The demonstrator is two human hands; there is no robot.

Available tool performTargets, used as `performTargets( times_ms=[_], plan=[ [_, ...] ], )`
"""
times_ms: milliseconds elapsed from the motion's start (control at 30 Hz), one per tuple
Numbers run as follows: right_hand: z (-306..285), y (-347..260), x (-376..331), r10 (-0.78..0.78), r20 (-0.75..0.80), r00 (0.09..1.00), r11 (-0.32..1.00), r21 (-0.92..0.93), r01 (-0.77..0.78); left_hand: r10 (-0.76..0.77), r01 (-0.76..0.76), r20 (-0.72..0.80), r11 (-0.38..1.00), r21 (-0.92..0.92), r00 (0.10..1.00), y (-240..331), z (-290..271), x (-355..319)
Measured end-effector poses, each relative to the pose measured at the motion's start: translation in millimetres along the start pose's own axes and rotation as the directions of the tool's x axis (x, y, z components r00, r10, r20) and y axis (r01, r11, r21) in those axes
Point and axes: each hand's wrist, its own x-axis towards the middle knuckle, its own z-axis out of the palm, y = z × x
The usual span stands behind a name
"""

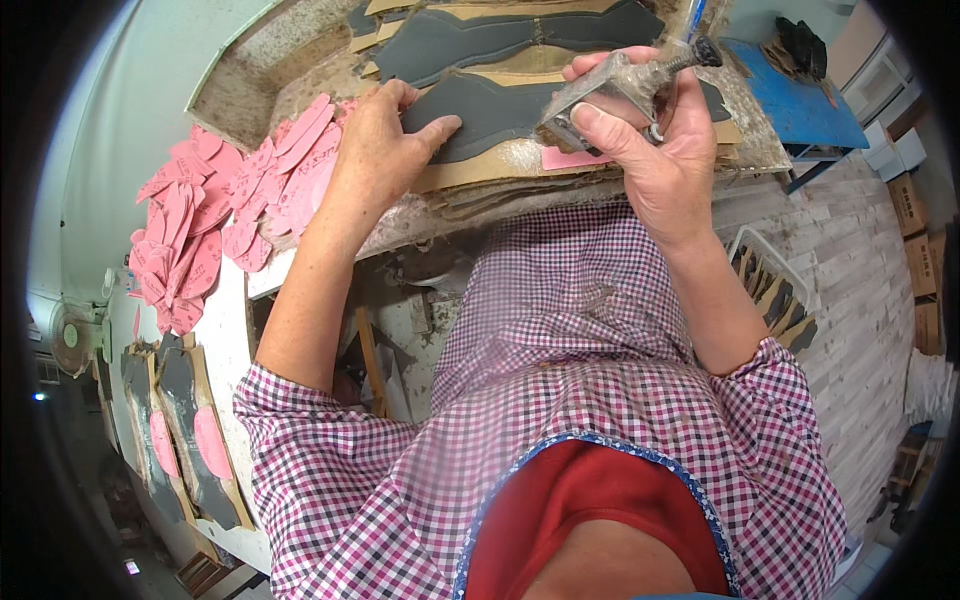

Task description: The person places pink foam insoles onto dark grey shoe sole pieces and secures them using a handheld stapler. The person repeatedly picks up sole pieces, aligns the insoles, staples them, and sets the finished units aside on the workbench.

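In my right hand [665, 150] is a metal spray gun [612, 100], crusted with residue, with a black knob on its side. My fingers and thumb wrap round its body. My left hand [385, 145] rests at the left end of a dark grey panel [480, 115], its thumb and forefinger spread apart on the surface. The panel lies over brown backing sheets [470, 168] on the worktable. A pink piece [572, 158] shows at the panel's near edge, below the gun. Behind lies another dark grey panel [460, 45].
A heap of pink oval pieces [190, 220] lies left of my left arm. Dark panels with pink patches [185, 430] lie farther left. A raised board [235, 85] borders the worktable. At right are a white basket [745, 240] of panels and a blue table [790, 95].
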Motion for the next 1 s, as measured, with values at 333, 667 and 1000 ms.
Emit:
performTargets(
  times_ms=[333, 667, 1000],
  plan=[
    [-89, -24, -4, -0.047, -0.148, 0.988, 0.949, -0.316, -0.002, -0.107, 0.176, 0.146, 0.761, -0.624, 0.983, 8, 2, 5],
    [-91, -21, 36, -0.182, -0.152, 0.972, 0.927, -0.356, 0.118, -0.174, 0.471, 0.44, 0.39, -0.791, 0.881, 8, -3, 1],
    [-61, 0, 48, -0.106, -0.118, 0.987, 0.92, -0.389, 0.053, -0.122, 0.317, 0.3, 0.55, -0.773, 0.946, 15, 2, -7]
  ],
)
